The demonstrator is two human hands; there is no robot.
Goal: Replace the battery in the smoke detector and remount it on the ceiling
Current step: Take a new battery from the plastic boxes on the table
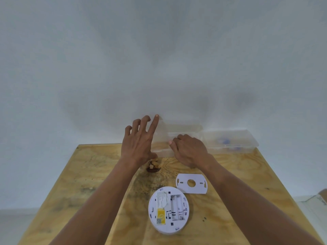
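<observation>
The white round smoke detector lies back-up on the plywood table, and its battery bay shows no cells. Just beyond it lies its flat white mounting plate. At the table's far edge stands a clear plastic box with its lid raised. My left hand is spread at the box's left end, with the index fingertip on the lid's upper corner and the thumb low by the base. My right hand is curled over the box's front rim with the thumb against it. Its fingertips are hidden.
A second clear plastic box with blue items inside stands to the right of the first, against the white wall. A dark knot marks the wood near my left wrist. A cardboard corner shows at the far right.
</observation>
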